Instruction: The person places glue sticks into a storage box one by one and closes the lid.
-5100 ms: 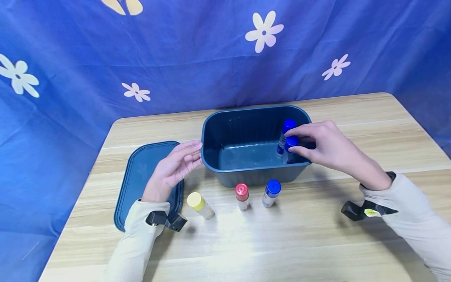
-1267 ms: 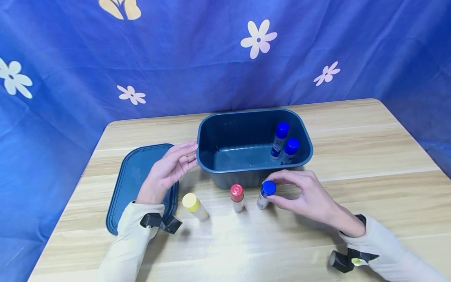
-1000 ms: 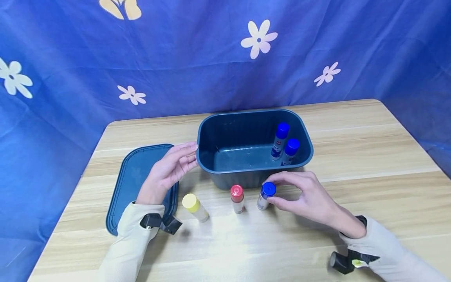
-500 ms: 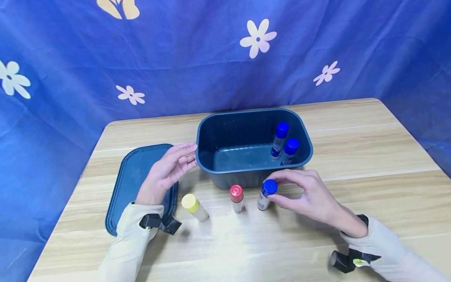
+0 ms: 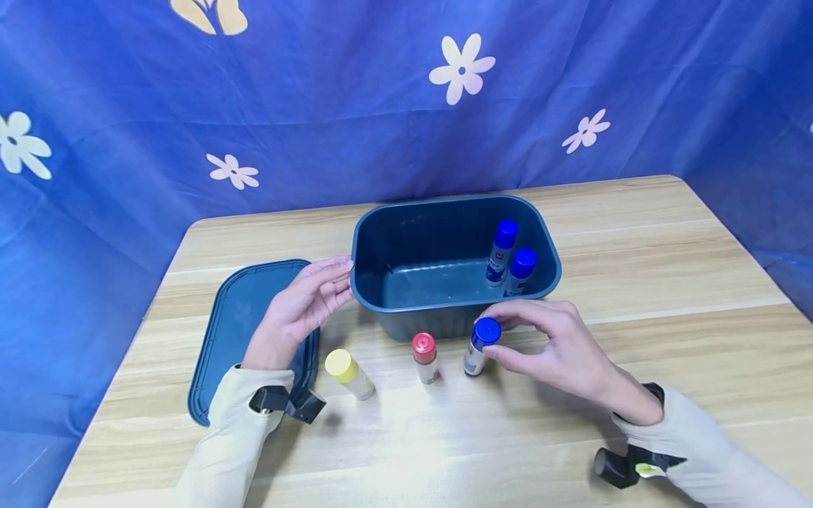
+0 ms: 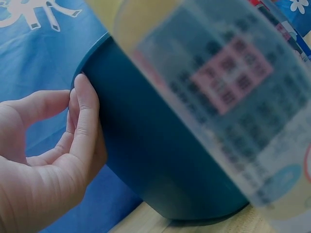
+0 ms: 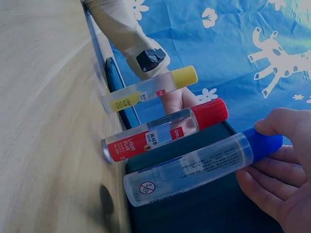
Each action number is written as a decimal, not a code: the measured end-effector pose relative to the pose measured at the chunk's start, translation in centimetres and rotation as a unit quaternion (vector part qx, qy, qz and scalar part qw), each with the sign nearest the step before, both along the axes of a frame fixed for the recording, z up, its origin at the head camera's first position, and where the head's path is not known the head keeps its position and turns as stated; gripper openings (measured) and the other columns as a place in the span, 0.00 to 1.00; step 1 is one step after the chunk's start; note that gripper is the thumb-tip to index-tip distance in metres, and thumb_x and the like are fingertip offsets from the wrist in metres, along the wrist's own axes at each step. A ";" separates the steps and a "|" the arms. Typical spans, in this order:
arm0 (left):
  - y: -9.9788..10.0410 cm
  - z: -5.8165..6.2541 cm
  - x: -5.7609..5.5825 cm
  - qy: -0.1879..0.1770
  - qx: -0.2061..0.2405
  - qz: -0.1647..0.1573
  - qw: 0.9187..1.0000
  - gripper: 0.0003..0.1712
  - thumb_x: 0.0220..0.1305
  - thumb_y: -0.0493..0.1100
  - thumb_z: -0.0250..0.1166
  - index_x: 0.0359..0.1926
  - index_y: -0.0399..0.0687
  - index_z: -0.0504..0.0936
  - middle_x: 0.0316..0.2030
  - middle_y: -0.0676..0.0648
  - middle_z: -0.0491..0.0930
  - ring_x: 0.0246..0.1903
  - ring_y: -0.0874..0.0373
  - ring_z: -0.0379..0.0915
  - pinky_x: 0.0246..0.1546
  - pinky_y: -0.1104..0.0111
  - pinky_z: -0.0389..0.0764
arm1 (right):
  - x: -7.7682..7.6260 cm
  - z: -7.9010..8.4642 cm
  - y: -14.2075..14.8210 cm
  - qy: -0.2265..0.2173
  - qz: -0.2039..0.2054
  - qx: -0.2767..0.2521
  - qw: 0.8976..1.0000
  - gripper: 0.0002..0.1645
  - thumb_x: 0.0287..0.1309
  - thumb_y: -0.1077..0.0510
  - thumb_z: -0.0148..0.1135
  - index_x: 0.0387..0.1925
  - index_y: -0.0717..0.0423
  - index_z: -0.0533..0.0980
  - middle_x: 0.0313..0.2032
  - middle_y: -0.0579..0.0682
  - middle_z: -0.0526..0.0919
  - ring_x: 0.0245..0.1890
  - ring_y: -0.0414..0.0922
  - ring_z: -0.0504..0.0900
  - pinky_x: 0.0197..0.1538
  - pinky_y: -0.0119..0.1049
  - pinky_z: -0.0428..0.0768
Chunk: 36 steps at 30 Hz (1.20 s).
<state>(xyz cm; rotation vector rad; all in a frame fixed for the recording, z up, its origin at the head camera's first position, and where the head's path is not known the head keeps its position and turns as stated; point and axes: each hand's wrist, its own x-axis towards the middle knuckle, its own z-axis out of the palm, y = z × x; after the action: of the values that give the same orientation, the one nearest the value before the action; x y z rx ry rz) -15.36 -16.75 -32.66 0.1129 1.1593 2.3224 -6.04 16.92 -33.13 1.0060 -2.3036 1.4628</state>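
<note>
In the head view my right hand (image 5: 559,342) pinches a liquid glue bottle by its blue cap (image 5: 487,331) between thumb and fingers. Its clear body (image 7: 189,170) spans the right wrist view, with its base close over the table. My left hand (image 5: 308,310) touches the left rim of a dark teal bin (image 5: 454,308) from outside, fingers loosely bent. Two more blue-capped glue bottles stand inside at the right, a rear one (image 5: 502,254) and a front one (image 5: 521,271). A red-capped glue bottle (image 5: 425,358) and a tilted-looking yellow-capped one (image 5: 351,374) stand before the bin.
A flat teal lid (image 5: 238,331) lies on the wooden table (image 5: 648,254), left of the bin and partly under the left forearm. Behind the table hangs a blue curtain (image 5: 356,106) with white flowers. The yellow-capped bottle looms large across the left wrist view.
My right hand has left the front bottle standing in the bin, come to the blue-capped glue bottle on the table and raised it slightly. The left hand stays at the rim.
</note>
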 end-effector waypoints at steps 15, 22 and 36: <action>-0.6 -0.2 0.7 -0.005 0.035 0.003 0.999 0.13 0.71 0.28 0.52 0.42 0.35 0.83 0.40 0.42 0.84 0.41 0.54 0.82 0.47 0.65 0.82 | -0.8 3.0 -0.1 0.097 0.005 -0.039 0.994 0.19 0.54 0.54 0.72 0.44 0.60 0.81 0.37 0.50 0.86 0.36 0.40 0.84 0.42 0.28 0.81; -0.4 0.0 0.5 -0.026 0.022 0.018 0.999 0.13 0.70 0.28 0.51 0.42 0.35 0.84 0.41 0.41 0.84 0.41 0.53 0.82 0.48 0.64 0.81 | -1.4 4.5 0.1 0.121 0.018 -0.070 0.990 0.23 0.57 0.52 0.69 0.44 0.68 0.79 0.38 0.54 0.86 0.39 0.39 0.84 0.46 0.27 0.81; -0.4 0.0 0.4 -0.024 0.019 0.014 0.999 0.13 0.71 0.28 0.51 0.42 0.35 0.84 0.40 0.41 0.84 0.40 0.53 0.82 0.47 0.65 0.82 | -1.6 6.4 0.0 0.088 -0.001 -0.110 0.990 0.25 0.55 0.51 0.71 0.41 0.70 0.79 0.37 0.51 0.86 0.35 0.41 0.83 0.42 0.29 0.82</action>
<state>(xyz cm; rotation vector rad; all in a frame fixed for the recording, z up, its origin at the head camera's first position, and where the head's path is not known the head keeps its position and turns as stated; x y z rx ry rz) -15.00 -17.20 -32.62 0.0550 1.0995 2.3596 -7.68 16.89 -26.69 1.0240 -1.9725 1.5220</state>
